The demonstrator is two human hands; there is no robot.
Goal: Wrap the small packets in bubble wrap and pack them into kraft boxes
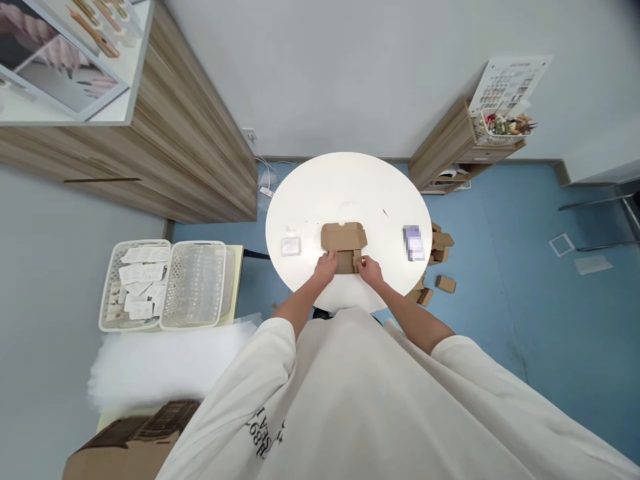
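Two bare hands work at an open cardboard box on a round white table, seen from above.
The brown cardboard box (344,237) lies near the middle of the table (350,183), toward the person, with its lid opened away from them. The left hand (326,266) touches the box's left side; its fingers are bent, but whether they grip is too small to tell. The right hand (371,272) has its fingertips closed on the small side flap at the box's right. Well to the left on the table sits a small clear container (291,246); well to the right, near the table's edge, lies a blurred purple-and-white stack (414,243). More brown boxes (445,284) lie on the blue floor (500,293) to the right.
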